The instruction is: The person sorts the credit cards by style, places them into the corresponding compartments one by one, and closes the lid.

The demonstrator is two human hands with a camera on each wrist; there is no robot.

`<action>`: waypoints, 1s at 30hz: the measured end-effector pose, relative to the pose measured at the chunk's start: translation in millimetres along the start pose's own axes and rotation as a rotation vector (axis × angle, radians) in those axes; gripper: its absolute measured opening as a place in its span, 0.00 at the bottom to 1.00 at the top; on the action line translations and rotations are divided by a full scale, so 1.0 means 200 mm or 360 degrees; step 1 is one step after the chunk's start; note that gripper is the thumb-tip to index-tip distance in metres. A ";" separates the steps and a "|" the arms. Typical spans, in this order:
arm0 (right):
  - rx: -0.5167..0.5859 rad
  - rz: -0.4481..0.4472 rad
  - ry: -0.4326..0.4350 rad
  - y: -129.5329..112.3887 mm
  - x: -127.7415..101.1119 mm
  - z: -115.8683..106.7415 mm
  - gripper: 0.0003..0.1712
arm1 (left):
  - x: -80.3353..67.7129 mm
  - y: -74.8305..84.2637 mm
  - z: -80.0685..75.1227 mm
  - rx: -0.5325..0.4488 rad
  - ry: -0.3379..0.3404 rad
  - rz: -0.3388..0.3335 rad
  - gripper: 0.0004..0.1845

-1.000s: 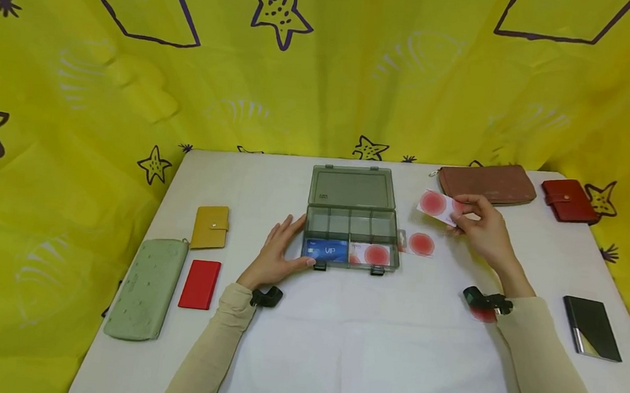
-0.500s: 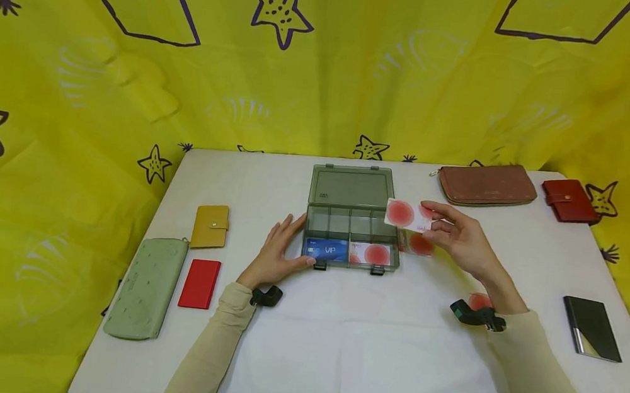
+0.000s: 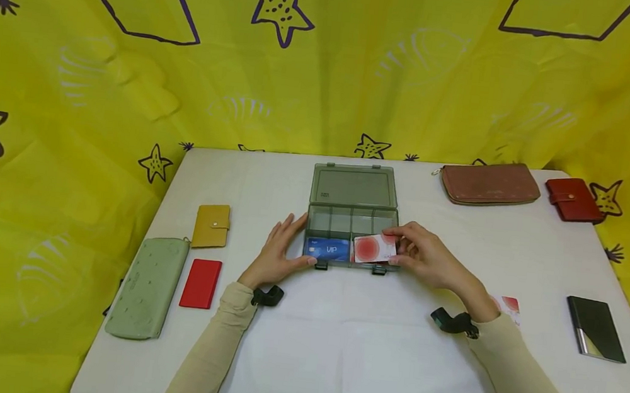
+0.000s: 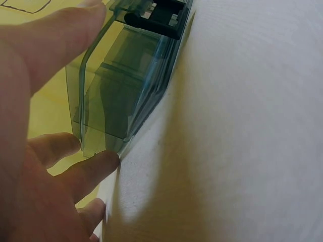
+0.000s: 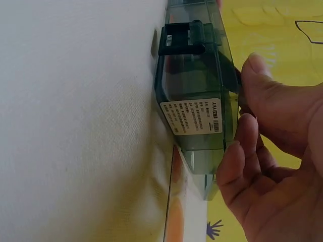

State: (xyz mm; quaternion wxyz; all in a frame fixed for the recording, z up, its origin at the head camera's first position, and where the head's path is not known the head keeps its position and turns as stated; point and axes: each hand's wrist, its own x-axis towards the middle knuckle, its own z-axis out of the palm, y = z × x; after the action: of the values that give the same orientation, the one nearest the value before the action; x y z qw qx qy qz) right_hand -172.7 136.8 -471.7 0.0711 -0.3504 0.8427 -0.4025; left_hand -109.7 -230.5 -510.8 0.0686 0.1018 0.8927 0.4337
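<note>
An open clear grey organiser box [image 3: 353, 191] stands mid-table, seen edge-on in the left wrist view [image 4: 121, 91] and the right wrist view [image 5: 194, 96]. A blue VIP card [image 3: 328, 249] lies in its front left compartment. My right hand [image 3: 399, 245] pinches a white card with a red circle [image 3: 372, 249] and holds it at the front right compartment. My left hand [image 3: 292, 240] rests with straight fingers [image 4: 86, 169] against the box's left end. A similar card [image 5: 174, 214] lies on the table by the box's right end, hidden under my hand in the head view.
On the white table [image 3: 367, 366], a green long wallet [image 3: 145, 288], red card holder [image 3: 201, 283] and yellow wallet [image 3: 211, 226] lie left. A brown long wallet [image 3: 489, 183], red wallet [image 3: 573, 199], black card case [image 3: 595, 328] and another red-dot card [image 3: 509, 304] lie right.
My right hand has carried the red-circle card leftward and down from above the table to the box's front right compartment. The left hand has stayed against the box.
</note>
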 end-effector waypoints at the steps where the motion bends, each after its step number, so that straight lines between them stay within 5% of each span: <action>1: -0.0023 0.0007 -0.0006 0.00 0.00 0.00 0.33 | 0.00 0.00 0.00 -0.0002 0.0004 0.0006 0.54; 7: -0.0117 0.0098 0.0046 0.01 -0.01 -0.09 0.41 | 0.00 0.00 0.01 0.0001 0.0007 0.0017 0.53; 15: -0.0206 0.0370 0.0147 0.18 -0.03 -0.28 0.35 | 0.00 0.01 0.00 -0.0019 0.0016 -0.0011 0.53; 24: -0.0186 0.0475 -0.0106 0.29 -0.03 -0.27 0.34 | 0.00 0.00 0.01 0.0005 0.0013 -0.0005 0.54; 30: -0.0216 0.0515 -0.0150 0.27 -0.01 -0.24 0.26 | 0.00 0.00 0.01 -0.0004 0.0018 0.0008 0.53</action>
State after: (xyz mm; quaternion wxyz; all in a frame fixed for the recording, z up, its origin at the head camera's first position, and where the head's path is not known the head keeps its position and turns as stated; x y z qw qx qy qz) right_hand -219.5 193.1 -479.6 0.1504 -0.2327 0.9090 -0.3112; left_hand -108.9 -229.2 -512.0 0.0626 0.1014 0.8922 0.4356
